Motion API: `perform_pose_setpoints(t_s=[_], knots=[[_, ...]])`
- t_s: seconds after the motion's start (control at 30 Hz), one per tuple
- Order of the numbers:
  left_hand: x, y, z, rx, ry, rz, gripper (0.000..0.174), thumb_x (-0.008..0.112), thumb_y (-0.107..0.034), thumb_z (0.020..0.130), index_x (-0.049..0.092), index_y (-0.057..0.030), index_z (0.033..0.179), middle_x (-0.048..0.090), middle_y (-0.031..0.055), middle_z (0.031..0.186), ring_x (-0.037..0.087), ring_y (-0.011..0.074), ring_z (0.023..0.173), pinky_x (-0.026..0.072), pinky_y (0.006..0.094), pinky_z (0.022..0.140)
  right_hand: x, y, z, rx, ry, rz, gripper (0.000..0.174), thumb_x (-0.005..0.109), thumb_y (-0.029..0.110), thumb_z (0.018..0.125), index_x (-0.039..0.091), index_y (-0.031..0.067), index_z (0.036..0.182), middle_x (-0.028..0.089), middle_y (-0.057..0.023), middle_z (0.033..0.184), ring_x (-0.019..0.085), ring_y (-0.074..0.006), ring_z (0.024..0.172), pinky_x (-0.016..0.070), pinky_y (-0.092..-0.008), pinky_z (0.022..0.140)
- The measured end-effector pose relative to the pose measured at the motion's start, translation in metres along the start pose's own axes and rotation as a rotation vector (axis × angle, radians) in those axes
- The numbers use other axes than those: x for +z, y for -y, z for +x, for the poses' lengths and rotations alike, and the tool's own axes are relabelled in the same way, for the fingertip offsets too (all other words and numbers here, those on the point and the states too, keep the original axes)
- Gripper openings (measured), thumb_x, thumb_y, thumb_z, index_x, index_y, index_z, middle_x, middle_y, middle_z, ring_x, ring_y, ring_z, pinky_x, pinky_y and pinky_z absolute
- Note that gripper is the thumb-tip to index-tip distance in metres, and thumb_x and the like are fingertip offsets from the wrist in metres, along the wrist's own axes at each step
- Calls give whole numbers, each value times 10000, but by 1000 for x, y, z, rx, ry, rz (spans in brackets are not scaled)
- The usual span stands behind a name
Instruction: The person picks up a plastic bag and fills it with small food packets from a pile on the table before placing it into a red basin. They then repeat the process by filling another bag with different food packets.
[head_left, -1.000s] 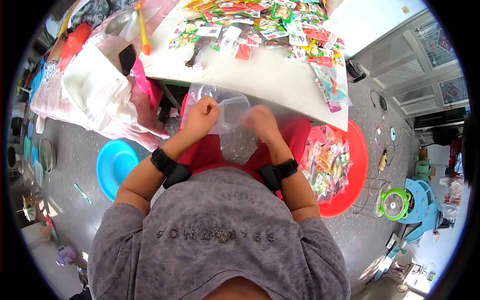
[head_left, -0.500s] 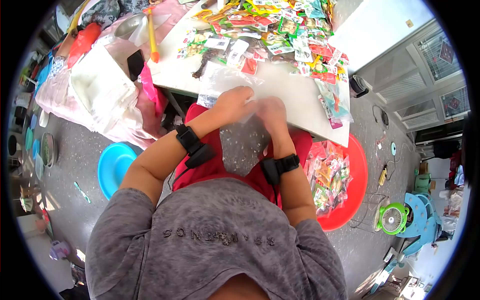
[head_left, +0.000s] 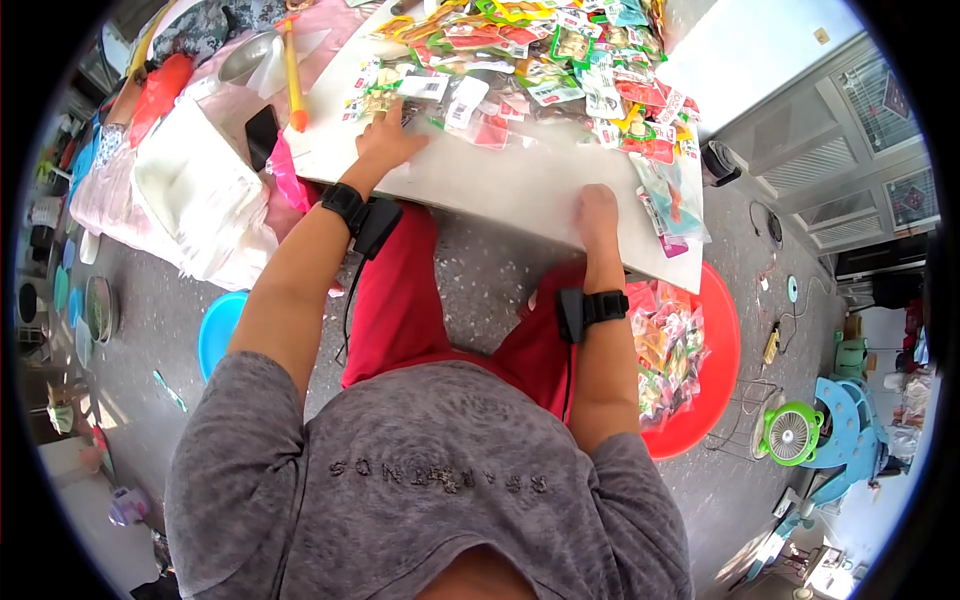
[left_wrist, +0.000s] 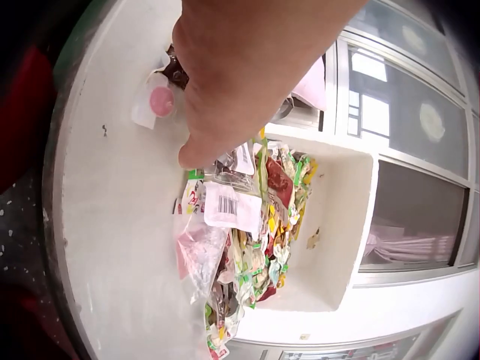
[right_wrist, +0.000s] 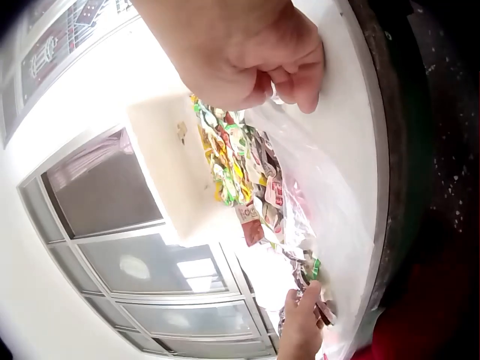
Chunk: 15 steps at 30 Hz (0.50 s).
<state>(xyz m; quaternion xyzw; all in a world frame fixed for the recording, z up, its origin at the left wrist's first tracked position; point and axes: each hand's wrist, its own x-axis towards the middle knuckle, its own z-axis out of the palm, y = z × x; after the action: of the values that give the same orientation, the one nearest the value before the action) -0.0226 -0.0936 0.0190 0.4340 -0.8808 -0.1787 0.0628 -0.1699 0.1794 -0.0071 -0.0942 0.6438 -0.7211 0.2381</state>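
left hand (head_left: pixel 385 135) rests with fingers loosely spread on the snack packets (head_left: pixel 540 60) at the table's (head_left: pixel 640 250) far left, gripping nothing. the clear bag (right_wrist: pixel 330 187) lies flat mid-table, seemingly empty, so the filling looks still to do. right hand (head_left: pixel 597 212) pinches the bag's edge at the table's near rim.

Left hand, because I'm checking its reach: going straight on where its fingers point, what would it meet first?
The left hand would meet the heap of snack packets at once; its fingertips seem to touch the heap's near edge, by a barcode-labelled packet.
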Motion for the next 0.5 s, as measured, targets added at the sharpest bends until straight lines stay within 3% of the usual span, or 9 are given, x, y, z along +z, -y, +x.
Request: perform_pose_setpoints(t_s=[0.2,0.23,0.33,0.37,0.47,0.5], knots=[[5,15,-4,36,-131,-289,786,592,-413,593,273,-131,1253,415,173,1141,463,281,1007,392,373,801,4,2,-2,-87,-76,-209,84,474,76,726,473,-4,700,465,-40,544,439,-101,435,335,-227,375],[2,19,-9,36,-130,-469,768,620,-350,597,296,-61,1230,438,193,1101,530,252,887,436,355,710,1,0,0,-90,-51,-264,104,462,93,723,507,4,754,485,-40,571,458,-107,468,363,-230,405],[-20,19,-36,-97,-119,-748,753,642,-267,602,294,11,1209,442,204,1078,545,208,781,455,318,606,2,-4,-1,-62,-115,-268,115,487,85,714,503,9,799,498,-45,627,473,-115,487,385,-235,419],[-26,20,-45,-105,-114,-800,744,648,-223,616,278,59,1197,441,209,1056,521,187,780,448,285,547,1,-7,1,-113,-135,-340,161,507,88,707,493,-4,839,505,-63,677,491,-133,542,402,-251,466],[-11,29,-47,175,-349,-686,733,649,-230,626,284,23,1208,439,196,1051,503,186,805,440,265,537,-4,-14,6,-327,-189,-509,306,560,94,685,463,-32,947,511,-120,836,519,-194,724,428,-296,620],[-26,11,-65,146,-148,-737,729,649,-241,634,283,-26,1227,439,178,1047,484,192,837,435,283,626,-2,-10,1,-438,-205,-529,347,572,95,675,453,-34,975,504,-140,897,511,-221,796,421,-310,682]])
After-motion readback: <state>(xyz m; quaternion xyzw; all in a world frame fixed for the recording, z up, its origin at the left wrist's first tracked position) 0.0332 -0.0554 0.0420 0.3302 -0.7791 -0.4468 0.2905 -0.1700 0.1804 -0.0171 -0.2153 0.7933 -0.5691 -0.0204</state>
